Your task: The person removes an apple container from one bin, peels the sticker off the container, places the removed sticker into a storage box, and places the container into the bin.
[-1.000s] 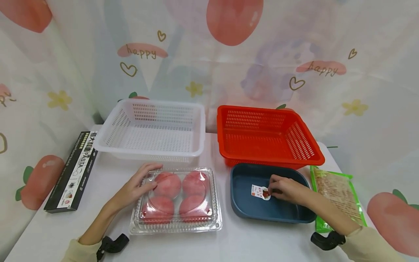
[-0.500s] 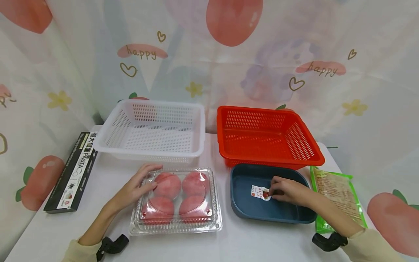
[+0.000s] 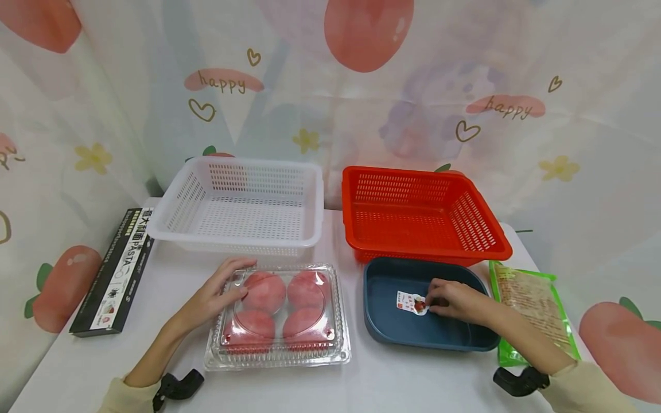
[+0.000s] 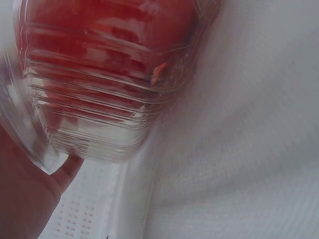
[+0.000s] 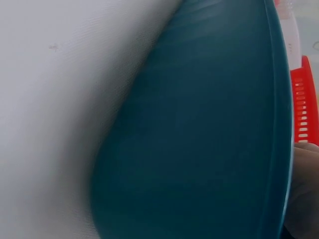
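Small sachet (image 3: 411, 303): white with a red printed picture, lying on the floor of the dark blue tray (image 3: 382, 327) at the right front of the table (image 3: 361, 384). It is pinched at its right edge by the curled fingers (image 3: 432, 299) of the right hand (image 3: 454, 301), apparently to lift it off the tray floor; its print is too small to be read.

Clear clamshell box (image 3: 279, 315): set just left of the tray, lid closed over four round pink-red fruits. The left hand (image 3: 214, 295) is laid on its rear left corner, fingers (image 3: 238, 265) relaxed and spread over the lid, probably to steady the box; nothing is gripped. In the left wrist view only the ribbed plastic wall (image 4: 99, 99) is seen, blurred.

Behind these a white perforated basket (image 3: 170, 221) and a red one (image 3: 503, 246) are placed side by side. A black carton (image 3: 116, 269) at the left edge is marked "PASTA". A green-edged packet (image 3: 534, 310) lies beside the tray. On the backdrop (image 3: 330, 86), "happy" is printed.
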Action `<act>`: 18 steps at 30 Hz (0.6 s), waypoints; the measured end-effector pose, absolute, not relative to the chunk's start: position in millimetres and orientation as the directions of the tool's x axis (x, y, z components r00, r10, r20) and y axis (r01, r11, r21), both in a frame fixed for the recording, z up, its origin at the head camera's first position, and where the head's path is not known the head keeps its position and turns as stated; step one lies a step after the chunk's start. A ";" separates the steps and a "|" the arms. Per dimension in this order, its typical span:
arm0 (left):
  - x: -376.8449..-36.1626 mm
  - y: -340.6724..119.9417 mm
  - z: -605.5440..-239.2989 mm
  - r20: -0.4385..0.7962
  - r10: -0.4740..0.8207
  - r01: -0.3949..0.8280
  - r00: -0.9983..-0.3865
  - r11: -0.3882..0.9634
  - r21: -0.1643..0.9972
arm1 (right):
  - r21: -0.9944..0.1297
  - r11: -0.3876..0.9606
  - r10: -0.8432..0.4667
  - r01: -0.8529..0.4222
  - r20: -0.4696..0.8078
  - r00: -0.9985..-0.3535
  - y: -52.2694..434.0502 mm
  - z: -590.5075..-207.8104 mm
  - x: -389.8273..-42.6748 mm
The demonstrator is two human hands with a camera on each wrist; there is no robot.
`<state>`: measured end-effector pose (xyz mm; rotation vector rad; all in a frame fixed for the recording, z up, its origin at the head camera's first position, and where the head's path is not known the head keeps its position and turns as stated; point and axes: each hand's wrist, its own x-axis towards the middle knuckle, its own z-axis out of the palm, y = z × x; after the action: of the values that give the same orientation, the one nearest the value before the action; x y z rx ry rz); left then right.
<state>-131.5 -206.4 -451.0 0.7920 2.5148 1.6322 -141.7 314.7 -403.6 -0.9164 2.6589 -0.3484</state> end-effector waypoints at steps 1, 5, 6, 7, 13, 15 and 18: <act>-131.6 -206.2 -451.0 0.238 0.437 0.396 -0.867 0.315 0.863 | -0.321 0.771 -0.625 -0.551 -0.208 -0.753 315.0 -403.2 -141.3; -131.6 -206.3 -450.4 0.245 0.440 0.406 -0.864 0.320 0.856 | -0.313 0.779 -0.616 -0.543 -0.223 -0.756 314.6 -400.1 -140.3; -131.6 -206.5 -450.1 0.244 0.440 0.405 -0.864 0.322 0.856 | -0.317 0.779 -0.617 -0.541 -0.226 -0.754 314.2 -399.3 -140.1; -131.7 -206.7 -449.9 0.243 0.440 0.405 -0.865 0.323 0.855 | -0.320 0.781 -0.614 -0.537 -0.230 -0.755 313.6 -398.8 -139.8; -132.3 -207.2 -450.4 0.239 0.445 0.404 -0.863 0.326 0.854 | -0.288 0.806 -0.583 -0.517 -0.238 -0.777 308.8 -398.8 -137.5; -132.5 -207.1 -451.2 0.239 0.446 0.406 -0.862 0.328 0.853 | -0.240 0.819 -0.568 -0.520 -0.226 -0.791 306.7 -397.8 -136.5; -132.7 -207.4 -450.9 0.242 0.446 0.412 -0.862 0.337 0.847 | -0.209 0.811 -0.578 -0.546 -0.146 -0.803 298.1 -392.8 -135.8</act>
<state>-132.7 -207.4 -450.9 0.8163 2.5412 1.5931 -135.8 298.1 -392.8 -0.8768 2.7947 -0.2316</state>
